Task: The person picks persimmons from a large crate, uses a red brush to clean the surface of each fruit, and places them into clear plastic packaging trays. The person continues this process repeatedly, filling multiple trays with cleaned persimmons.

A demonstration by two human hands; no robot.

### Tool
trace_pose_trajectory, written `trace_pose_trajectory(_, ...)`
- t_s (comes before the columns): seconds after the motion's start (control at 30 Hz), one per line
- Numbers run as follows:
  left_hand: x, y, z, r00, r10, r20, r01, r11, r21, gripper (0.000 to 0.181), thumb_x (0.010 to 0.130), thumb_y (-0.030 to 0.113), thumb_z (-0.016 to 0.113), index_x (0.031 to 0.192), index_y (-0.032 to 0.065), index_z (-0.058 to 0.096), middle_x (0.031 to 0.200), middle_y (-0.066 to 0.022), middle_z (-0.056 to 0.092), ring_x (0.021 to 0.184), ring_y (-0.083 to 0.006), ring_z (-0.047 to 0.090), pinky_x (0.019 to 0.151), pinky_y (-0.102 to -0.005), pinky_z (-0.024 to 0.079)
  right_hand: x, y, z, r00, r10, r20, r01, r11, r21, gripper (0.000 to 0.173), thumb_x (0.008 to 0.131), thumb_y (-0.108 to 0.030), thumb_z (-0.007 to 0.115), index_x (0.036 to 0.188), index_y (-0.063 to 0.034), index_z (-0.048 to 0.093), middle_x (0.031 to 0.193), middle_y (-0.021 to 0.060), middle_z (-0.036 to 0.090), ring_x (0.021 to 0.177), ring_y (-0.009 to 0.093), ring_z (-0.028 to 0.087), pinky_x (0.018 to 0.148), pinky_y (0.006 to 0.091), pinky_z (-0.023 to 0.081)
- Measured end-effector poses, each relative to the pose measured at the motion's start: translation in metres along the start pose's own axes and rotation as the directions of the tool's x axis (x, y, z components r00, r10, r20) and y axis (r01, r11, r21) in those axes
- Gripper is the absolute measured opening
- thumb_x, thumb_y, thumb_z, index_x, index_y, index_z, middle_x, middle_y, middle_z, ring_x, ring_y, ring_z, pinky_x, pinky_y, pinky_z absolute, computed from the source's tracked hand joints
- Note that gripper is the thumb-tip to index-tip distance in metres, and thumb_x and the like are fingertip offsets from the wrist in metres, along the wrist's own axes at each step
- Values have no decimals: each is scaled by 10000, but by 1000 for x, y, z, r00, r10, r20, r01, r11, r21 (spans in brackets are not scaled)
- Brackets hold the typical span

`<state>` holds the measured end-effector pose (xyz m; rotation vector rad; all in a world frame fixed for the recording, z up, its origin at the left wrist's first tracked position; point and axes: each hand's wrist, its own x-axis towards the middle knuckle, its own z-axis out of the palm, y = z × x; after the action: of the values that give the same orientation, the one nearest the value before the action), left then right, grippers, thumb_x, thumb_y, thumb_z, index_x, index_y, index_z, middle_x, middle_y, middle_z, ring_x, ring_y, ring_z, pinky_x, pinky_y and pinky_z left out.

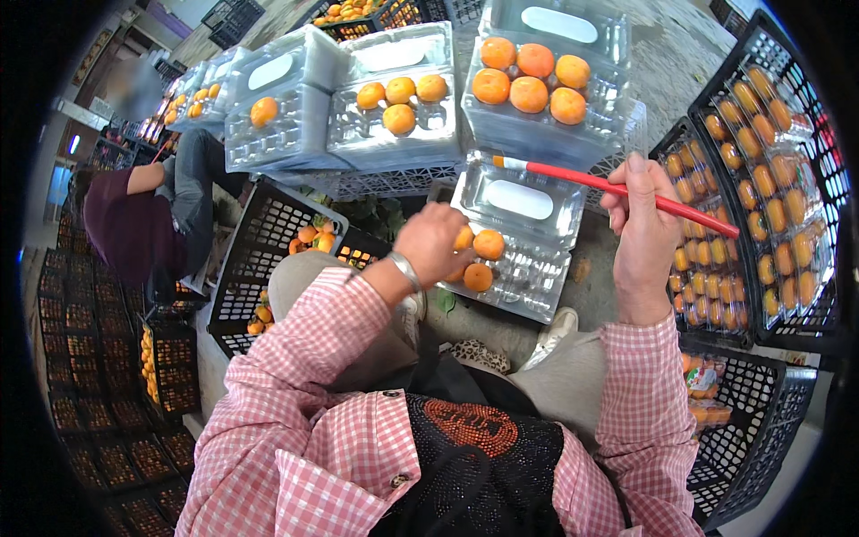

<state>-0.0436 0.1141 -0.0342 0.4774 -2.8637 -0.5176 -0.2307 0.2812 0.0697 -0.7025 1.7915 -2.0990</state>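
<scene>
My right hand [643, 231] grips a long red-handled brush [584, 176]. Its pale bristle end points left, above the lid of an open clear plastic clamshell box [520, 285]. Over the left side of that box is my left hand [433, 241], slightly blurred, with a metal bracelet at the wrist. Several round orange fruits [488, 244] sit in the box's moulded cups beside its fingers, and some are partly covered by the hand. Whether the left fingers hold a fruit or only touch one cannot be made out.
Stacks of open clamshells [392, 101] with fruit on top stand beyond, on upturned crates. A black crate [251, 262] of loose fruit is at left. At right, black crates [745, 201] hold packed boxes. A seated person [137, 221] is at far left. A leaf [445, 301] lies between my shoes.
</scene>
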Motion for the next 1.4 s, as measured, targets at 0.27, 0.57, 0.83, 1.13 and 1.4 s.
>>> trace_pose_trajectory(0.27, -39, -88, -114, 843, -435, -317, 284, 860, -424, 241, 782, 145, 709, 967, 6, 641, 856, -96, 662, 749, -146, 629, 680, -281, 506, -3, 31, 31, 890, 261, 375, -218, 964, -154, 384, 955, -376, 527, 907, -15, 650, 726, 41, 636, 509, 41, 479, 466, 173, 355)
trace_pose_trajectory(0.57, -224, -218, -92, 497, -837, -230, 627, 529, -572, 194, 787, 149, 693, 900, -6, 666, 779, -66, 674, 693, -130, 619, 657, -283, 504, 5, 100, 117, 876, 193, 442, 5, 913, -408, 235, 891, -229, 632, 807, -13, 593, 659, 1, 554, 628, 70, 522, 590, 222, 415)
trace_pose_trajectory(0.83, -360, -255, -66, 138, -990, -11, 913, 131, -386, 240, 721, 294, 719, 734, 55, 695, 670, -95, 666, 618, -234, 639, 628, -375, 503, 22, 211, 147, 728, 515, 452, -184, 783, -594, 205, 901, -199, 593, 1024, -39, 635, 821, 28, 622, 554, 70, 521, 432, 213, 407)
trace_pose_trajectory(1.13, -426, -288, -25, -3, -993, 114, 990, -19, -138, 308, 732, 291, 720, 857, 20, 643, 804, -150, 663, 759, -292, 639, 684, -376, 504, 4, 205, 163, 835, 376, 401, -129, 842, -523, 155, 900, -209, 612, 860, -60, 619, 672, -46, 506, 571, 26, 423, 489, 177, 310)
trace_pose_trajectory(1.4, -391, -280, 6, -61, -821, 568, 974, 75, 213, 308, 875, 280, 594, 1042, 26, 640, 1040, -151, 647, 949, -263, 626, 777, -396, 513, -31, 139, 145, 958, 219, 187, -121, 895, -429, 242, 954, -284, 546, 804, -93, 545, 637, -76, 404, 517, 9, 312, 451, 183, 218)
